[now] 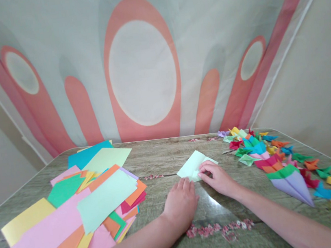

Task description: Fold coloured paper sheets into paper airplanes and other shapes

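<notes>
One mint sheet [191,165] is being pinched by our right hand [219,179]. Our open left hand [181,202] is touching its near edge.

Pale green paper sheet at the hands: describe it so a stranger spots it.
On the wood-grain table, look between the coloured paper heap and small folded-paper pieces. There lies the pale green paper sheet, alone, with left hand and right hand touching it.
</notes>
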`<action>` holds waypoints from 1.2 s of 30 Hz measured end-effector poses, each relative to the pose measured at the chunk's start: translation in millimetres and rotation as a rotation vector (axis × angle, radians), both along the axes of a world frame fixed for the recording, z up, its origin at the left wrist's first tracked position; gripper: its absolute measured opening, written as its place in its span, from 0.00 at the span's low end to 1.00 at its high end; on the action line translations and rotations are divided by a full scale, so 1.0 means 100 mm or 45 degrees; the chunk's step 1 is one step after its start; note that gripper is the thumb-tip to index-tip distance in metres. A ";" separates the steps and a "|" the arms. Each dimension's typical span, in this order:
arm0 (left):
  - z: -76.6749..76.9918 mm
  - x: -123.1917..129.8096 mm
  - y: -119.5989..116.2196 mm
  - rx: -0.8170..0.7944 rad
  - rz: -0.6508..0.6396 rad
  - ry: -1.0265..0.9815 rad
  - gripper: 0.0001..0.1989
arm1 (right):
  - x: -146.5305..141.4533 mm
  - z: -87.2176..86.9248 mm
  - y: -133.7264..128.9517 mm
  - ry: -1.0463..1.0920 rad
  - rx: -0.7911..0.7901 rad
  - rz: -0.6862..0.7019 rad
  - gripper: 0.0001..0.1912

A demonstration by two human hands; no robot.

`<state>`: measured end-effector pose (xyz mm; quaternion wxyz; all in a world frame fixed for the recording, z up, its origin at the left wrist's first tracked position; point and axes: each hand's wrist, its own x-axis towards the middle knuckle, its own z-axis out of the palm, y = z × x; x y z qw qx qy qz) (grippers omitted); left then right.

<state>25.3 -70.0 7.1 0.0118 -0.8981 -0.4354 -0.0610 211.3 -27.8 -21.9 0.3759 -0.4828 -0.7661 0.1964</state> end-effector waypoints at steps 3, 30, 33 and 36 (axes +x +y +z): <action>-0.01 0.01 -0.02 0.006 -0.032 0.009 0.20 | 0.02 -0.01 0.02 -0.016 0.057 -0.003 0.04; 0.07 -0.01 -0.02 0.020 -0.054 -0.019 0.23 | 0.04 0.01 0.05 -0.053 0.005 -0.023 0.05; 0.05 -0.01 -0.02 0.042 -0.057 -0.021 0.23 | 0.05 0.00 0.05 -0.056 -0.004 -0.025 0.05; 0.04 -0.01 -0.02 0.053 -0.052 -0.019 0.23 | 0.05 -0.01 0.05 -0.055 -0.016 -0.033 0.05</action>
